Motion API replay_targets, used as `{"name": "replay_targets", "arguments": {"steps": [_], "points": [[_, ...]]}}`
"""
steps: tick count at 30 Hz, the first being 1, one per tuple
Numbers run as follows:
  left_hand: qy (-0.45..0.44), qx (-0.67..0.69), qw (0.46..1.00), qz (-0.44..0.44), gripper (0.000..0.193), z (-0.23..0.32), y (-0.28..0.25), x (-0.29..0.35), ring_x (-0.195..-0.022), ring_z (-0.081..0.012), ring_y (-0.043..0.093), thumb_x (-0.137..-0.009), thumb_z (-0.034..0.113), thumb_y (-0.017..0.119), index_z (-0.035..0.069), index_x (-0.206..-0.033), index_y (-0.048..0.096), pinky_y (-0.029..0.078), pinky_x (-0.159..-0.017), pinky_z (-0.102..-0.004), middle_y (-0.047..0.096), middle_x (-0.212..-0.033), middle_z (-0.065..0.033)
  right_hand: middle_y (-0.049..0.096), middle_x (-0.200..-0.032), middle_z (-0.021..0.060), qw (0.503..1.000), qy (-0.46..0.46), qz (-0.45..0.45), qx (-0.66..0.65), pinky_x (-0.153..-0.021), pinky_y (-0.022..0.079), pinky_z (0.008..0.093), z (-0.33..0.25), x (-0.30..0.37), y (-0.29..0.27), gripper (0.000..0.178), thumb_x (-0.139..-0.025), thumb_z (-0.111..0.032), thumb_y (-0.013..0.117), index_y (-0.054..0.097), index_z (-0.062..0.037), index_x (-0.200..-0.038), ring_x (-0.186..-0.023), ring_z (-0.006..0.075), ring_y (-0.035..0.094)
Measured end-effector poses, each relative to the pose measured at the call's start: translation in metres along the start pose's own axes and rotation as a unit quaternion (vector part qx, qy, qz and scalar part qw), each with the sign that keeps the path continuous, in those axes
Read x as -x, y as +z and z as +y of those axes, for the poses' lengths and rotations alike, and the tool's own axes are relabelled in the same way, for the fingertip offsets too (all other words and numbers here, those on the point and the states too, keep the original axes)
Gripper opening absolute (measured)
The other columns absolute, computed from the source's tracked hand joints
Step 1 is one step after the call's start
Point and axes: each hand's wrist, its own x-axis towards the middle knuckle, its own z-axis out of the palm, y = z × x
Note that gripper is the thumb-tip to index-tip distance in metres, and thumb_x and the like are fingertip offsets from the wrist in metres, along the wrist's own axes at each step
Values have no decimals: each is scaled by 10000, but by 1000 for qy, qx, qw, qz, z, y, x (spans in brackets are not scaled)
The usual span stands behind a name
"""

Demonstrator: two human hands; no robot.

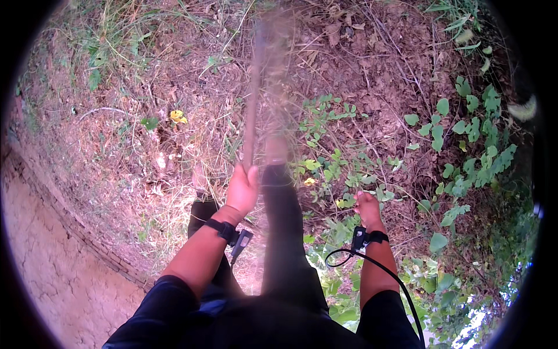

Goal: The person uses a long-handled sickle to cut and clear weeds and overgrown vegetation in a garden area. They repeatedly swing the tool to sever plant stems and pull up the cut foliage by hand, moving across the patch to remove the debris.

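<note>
My left hand (242, 189) is wrapped round a long, thin brown stick (252, 110). From the fist the stick runs up toward the far edge, where it smears into a motion blur. My right hand (367, 208) hangs lower on the right, closed, beside leafy green plants (337, 168); whatever it may hold cannot be made out. Between the hands my right leg (282, 215), in dark trousers, reaches forward and is blurred. Each wrist wears a black strap with a small device, and a black cable (395, 279) loops from the right one.
Dry leaves and twigs (372, 75) cover the ground, with grass (122, 35) at the far left. A bare, cracked earth surface (52, 250) with a raised edge lies at lower left. Broad-leaved vines (476, 134) grow along the right. Yellow flowers (178, 117) show near the left foot.
</note>
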Motion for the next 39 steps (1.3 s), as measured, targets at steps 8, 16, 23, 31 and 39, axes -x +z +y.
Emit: {"name": "replay_targets", "arguments": {"steps": [8, 16, 23, 31, 39], "points": [[-73, -78, 984, -140, 382, -5, -34, 40, -809, -472, 633, -992, 350, 511, -31, -1026, 530, 504, -722, -495, 646, -808, -275, 537, -705, -30, 991, 104, 68, 49, -528, 465, 283, 82, 84, -93, 291, -945, -358, 617, 649, -74, -995, -577, 80, 484], [41, 6, 997, 67, 314, 35, -92, 27, -561, -200, 534, -1012, 313, 522, 11, -930, 512, 438, -520, -375, 554, -649, -97, 562, -685, -24, 961, -87, 187, 185, -469, 442, 243, 118, 169, -190, 264, -985, -303, 572, 659, -69, -899, -540, 66, 480], [-56, -7, 997, 53, 362, -18, -124, 16, -653, -307, 603, -1016, 343, 485, -6, -930, 532, 474, -624, -430, 606, -713, -165, 454, -624, -49, 975, -68, 210, 7, -413, 419, 241, 64, 169, -174, 247, -990, -271, 543, 592, -80, -843, -475, 63, 431], [-81, -123, 987, 63, 319, -46, -129, 45, -728, -380, 628, -986, 282, 500, -29, -1014, 569, 492, -678, -463, 638, -788, -237, 443, -625, -9, 980, -157, 118, -23, -436, 495, 276, -58, 85, -79, 212, -990, -275, 524, 519, -67, -946, -456, 82, 438], [-39, -92, 989, 108, 334, -9, -123, -16, -922, -440, 642, -922, 200, 550, -32, -1162, 548, 504, -825, -489, 653, -990, -277, 519, -716, 50, 970, -212, 103, 58, -510, 534, 312, -170, 3, 46, 322, -963, -270, 547, 570, -7, -1148, -536, 133, 524]]}}
